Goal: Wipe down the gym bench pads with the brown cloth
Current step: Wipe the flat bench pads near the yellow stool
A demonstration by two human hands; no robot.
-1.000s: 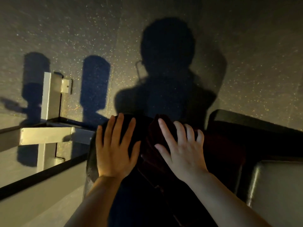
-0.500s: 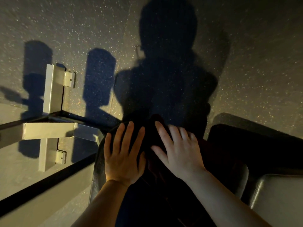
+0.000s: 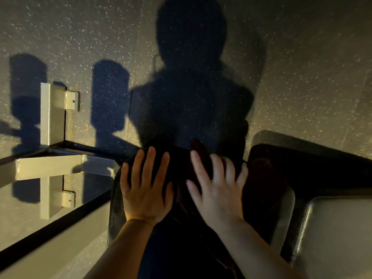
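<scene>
Your left hand lies flat, fingers straight, on the bare bench pad, holding nothing; your right hand presses spread fingers on the brown cloth w/o gripping it. Risk: the cloth could bunch or slide off the far edge, since nothing pins it. It's dark, rumpled, draped over the pad's top (hard to see in shadow).

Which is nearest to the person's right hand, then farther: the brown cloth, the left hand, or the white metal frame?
From the right hand:
1. brown cloth, under its fingers.
2. left hand, just beside it, flat on the pad.
3. white metal frame, far left.
</scene>
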